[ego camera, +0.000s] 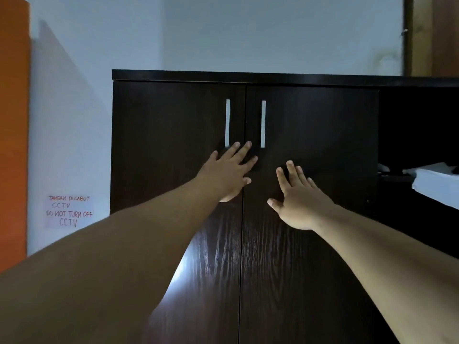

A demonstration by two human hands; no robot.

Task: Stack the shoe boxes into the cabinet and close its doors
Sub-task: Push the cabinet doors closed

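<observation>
The dark wood cabinet (pixel 173 115) fills the middle of the head view, both doors shut flush along the centre seam. Two vertical silver handles flank the seam: the left handle (pixel 227 122) and the right handle (pixel 263 124). My left hand (pixel 229 171) lies flat with spread fingers on the left door, fingertips reaching over the seam just below the handles. My right hand (pixel 299 197) presses flat on the right door, fingers straight. No shoe boxes are visible; the cabinet's inside is hidden behind the doors.
A white wall with a handwritten paper notice (pixel 69 211) stands left of the cabinet, beside an orange panel (pixel 13 132). To the right is an open dark shelf unit holding a white box or paper stack (pixel 437 184). A wooden door frame (pixel 422 36) is at top right.
</observation>
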